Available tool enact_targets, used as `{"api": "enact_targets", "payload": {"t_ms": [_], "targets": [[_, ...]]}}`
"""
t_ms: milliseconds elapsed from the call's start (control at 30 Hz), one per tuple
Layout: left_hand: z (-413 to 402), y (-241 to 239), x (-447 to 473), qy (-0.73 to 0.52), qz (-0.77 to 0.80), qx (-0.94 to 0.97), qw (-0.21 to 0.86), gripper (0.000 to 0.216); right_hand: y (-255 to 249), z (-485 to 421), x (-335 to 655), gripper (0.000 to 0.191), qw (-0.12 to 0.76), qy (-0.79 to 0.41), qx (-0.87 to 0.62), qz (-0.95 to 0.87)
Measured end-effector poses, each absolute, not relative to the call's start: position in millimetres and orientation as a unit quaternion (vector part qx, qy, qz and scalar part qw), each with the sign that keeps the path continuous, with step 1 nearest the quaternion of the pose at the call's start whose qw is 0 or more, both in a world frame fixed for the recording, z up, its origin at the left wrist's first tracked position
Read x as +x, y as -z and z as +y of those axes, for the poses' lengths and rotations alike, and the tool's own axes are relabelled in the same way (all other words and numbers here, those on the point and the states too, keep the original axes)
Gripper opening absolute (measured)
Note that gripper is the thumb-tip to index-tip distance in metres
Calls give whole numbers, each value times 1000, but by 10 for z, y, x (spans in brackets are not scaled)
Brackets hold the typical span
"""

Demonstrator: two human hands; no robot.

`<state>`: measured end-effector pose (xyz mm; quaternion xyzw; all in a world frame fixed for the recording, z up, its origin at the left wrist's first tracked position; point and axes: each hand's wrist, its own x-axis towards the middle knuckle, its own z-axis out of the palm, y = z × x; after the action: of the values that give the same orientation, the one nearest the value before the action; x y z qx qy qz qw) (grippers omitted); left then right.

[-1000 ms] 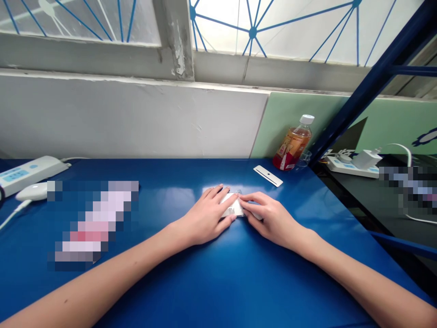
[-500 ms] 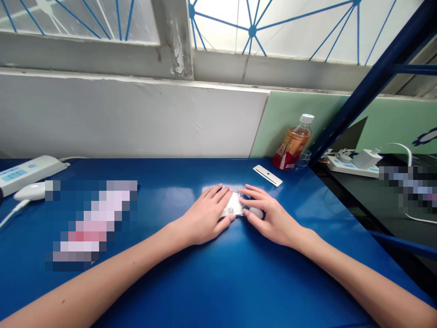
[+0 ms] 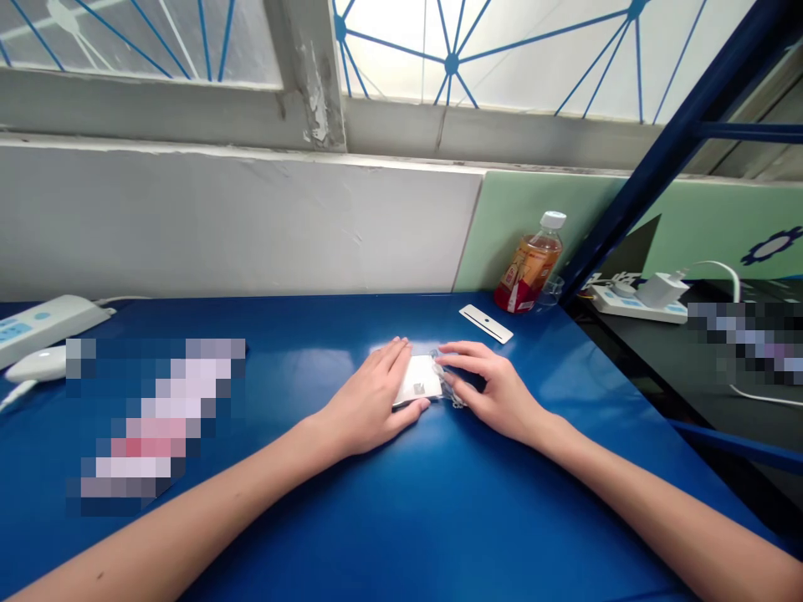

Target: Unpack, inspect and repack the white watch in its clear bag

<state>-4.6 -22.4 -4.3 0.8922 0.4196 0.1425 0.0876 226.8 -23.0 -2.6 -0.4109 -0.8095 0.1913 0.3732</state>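
A small flat white packet [image 3: 419,378] with a small grey square printed on it lies on the blue table, in what looks like a clear plastic bag [image 3: 452,396]. My left hand [image 3: 370,401] rests flat over the packet's left part, its fingers stretched out and its thumb along the near edge. At the packet's right edge, my right hand [image 3: 495,389] has curved fingers, and the tips of thumb and forefinger come together on the crumpled plastic. What else lies under the right fingers is hidden.
Behind the hands lies a white slotted strip [image 3: 486,323]. A drink bottle [image 3: 532,263] stands at the table's back right, by a blue slanted post [image 3: 633,180]. At the left are a power strip [image 3: 53,322], a white plug-like device [image 3: 38,364] and a blurred-out item [image 3: 166,418].
My right fingers have closed in from spread to a pinch at the plastic. The pale rounded thing beneath them no longer shows. More of the white packet is visible. The view has shifted slightly.
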Motion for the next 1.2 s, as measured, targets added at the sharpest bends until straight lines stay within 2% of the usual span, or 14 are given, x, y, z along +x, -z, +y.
{"api": "enact_targets", "payload": {"t_ms": [267, 433, 633, 1000, 1200], "targets": [[-235, 51, -16, -150, 486, 858, 64, 75, 37, -193, 2328, 35, 325, -130, -355, -867], [-233, 33, -21, -129, 481, 864, 74, 70, 40, -178, 2362, 36, 308, -109, -359, -875], [-220, 31, -50, -162, 437, 881, 87, 65, 30, -132, 2387, 39, 321, -103, -370, -866], [-234, 17, -68, -156, 409, 891, 118, 57, -59, -98, 2442, 22, 380, -156, -367, -835], [-243, -32, -51, -219, 425, 870, 121, 50, -142, -113, 2433, 14, 444, -162, -377, -796]]}}
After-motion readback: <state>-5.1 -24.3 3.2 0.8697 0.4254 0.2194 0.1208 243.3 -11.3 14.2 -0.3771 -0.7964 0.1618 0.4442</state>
